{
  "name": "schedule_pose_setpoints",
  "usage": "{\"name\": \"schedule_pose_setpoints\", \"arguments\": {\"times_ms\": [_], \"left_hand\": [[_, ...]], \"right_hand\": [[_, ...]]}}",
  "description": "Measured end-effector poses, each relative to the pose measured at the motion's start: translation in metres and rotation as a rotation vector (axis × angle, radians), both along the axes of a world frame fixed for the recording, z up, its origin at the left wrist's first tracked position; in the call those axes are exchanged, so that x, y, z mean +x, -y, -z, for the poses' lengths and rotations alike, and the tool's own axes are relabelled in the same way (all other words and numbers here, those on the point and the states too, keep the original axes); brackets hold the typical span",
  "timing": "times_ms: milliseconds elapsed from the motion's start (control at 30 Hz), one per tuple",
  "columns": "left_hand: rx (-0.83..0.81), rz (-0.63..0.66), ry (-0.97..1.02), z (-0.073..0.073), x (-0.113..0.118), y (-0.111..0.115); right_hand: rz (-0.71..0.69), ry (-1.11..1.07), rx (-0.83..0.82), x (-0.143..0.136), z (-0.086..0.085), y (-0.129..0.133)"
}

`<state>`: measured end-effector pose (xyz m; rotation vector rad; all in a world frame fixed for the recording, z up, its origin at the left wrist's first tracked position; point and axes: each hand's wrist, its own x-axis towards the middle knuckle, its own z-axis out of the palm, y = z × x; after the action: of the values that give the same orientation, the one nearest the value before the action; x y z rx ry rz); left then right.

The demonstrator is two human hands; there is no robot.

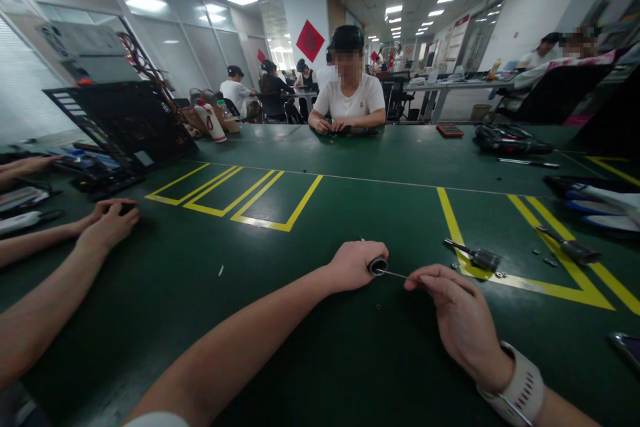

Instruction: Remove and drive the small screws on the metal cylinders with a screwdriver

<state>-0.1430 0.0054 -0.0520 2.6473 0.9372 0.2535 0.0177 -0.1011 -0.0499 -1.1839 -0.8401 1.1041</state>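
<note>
My left hand [353,265] is wrapped round a dark hollow cylinder [378,266], its open round end facing my right hand. A thin metal rod [395,273] is pinched between the thumb and fingers of my right hand [453,303]. The rod's far end reaches into the cylinder's opening; how deep it goes is hidden. To the right of the hands lies a dark cylindrical part with a narrow shaft [484,258], and a similar shafted part [580,251] rests farther right. Small rings [501,274] lie beside the nearer one. Another tiny ring [379,307] is on the table below my hands.
Yellow tape [540,289] marks boxes on the green table [280,320]. A co-worker's hands [107,220] rest at the left, near a black panel [135,120]. Across the table sits a person [350,97]. Black equipment [510,140] and blue-and-white handled tools [605,207] lie right.
</note>
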Motion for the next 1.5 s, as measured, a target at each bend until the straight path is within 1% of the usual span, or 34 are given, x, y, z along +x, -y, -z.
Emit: {"name": "schedule_pose_setpoints", "arguments": {"times_ms": [100,300,567,767,867,933,1100,1333,1500], "left_hand": [[0.012,0.003,0.025,0.0013,-0.0004,0.0003],[0.042,0.022,-0.023,0.0011,-0.0007,0.0007],[0.037,0.055,0.041,0.0000,-0.0026,0.0014],[0.030,0.055,0.027,-0.0004,-0.0038,0.0012],[0.002,0.027,0.042,0.0001,-0.0038,0.0000],[-0.035,0.015,0.086,0.0001,-0.0040,-0.0013],[-0.113,0.033,0.178,-0.0013,-0.0054,-0.0030],[-0.130,0.054,0.197,-0.0024,-0.0044,0.0025],[-0.115,0.042,0.129,-0.0043,-0.0025,0.0057]], "right_hand": [[0.016,0.007,0.002,0.0002,0.0002,-0.0003],[0.053,0.016,0.012,-0.0004,0.0029,-0.0013],[0.055,0.005,0.019,-0.0009,0.0033,-0.0010],[0.043,0.032,-0.002,-0.0027,0.0001,-0.0020],[0.032,0.057,-0.022,-0.0030,0.0000,-0.0021],[0.025,0.076,-0.037,-0.0030,0.0008,-0.0019],[-0.008,0.127,-0.063,-0.0022,0.0046,-0.0015],[-0.021,0.214,-0.069,-0.0016,0.0088,-0.0023],[-0.033,0.275,-0.079,-0.0014,0.0084,-0.0020]]}}
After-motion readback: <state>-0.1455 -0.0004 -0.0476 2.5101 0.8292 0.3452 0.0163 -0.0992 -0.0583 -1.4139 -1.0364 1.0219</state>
